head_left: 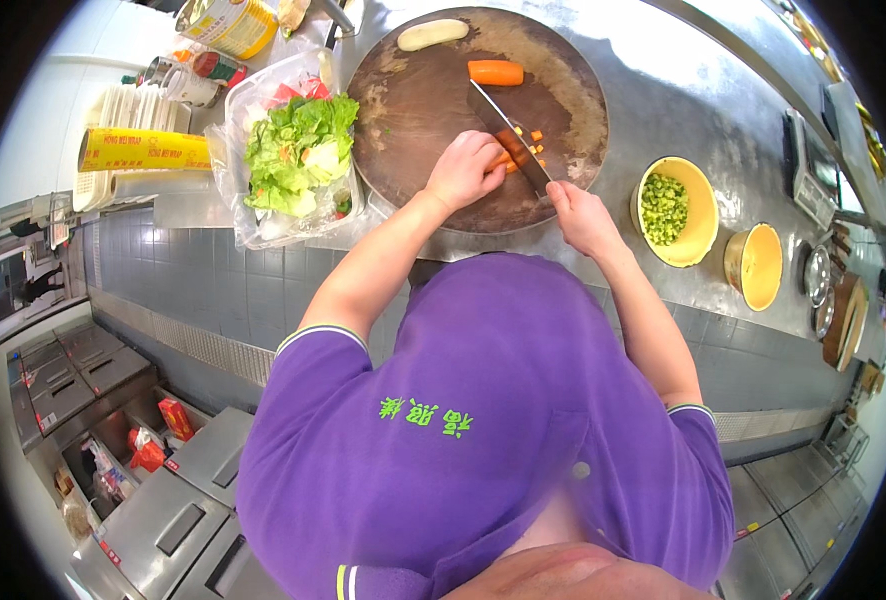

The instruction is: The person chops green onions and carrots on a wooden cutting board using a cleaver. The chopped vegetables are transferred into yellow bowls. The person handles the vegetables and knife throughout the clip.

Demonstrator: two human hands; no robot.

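My right hand (pixel 582 217) grips the handle of a cleaver (pixel 509 133), whose broad blade slants up and left over a round wooden chopping board (pixel 405 135). Beneath my left hand (pixel 467 171), strips of carrot (pixel 497 160) are pressed to the board, its fingers beside the flat of the blade. Small carrot cubes (pixel 537 136) lie scattered on the blade's right side. Farther back rests a thick piece of peeled carrot (pixel 495 73). Near the board's far edge lies a pale peeled vegetable (pixel 432 34).
Left of the board, a clear plastic tub (pixel 222 161) holds lettuce leaves (pixel 300 142). A roll of plastic wrap (pixel 143 150) lies beside it. To the right stand a yellow bowl (pixel 702 214) of diced green vegetable (pixel 663 210), a smaller yellow bowl (pixel 753 266) and a scale (pixel 814 172).
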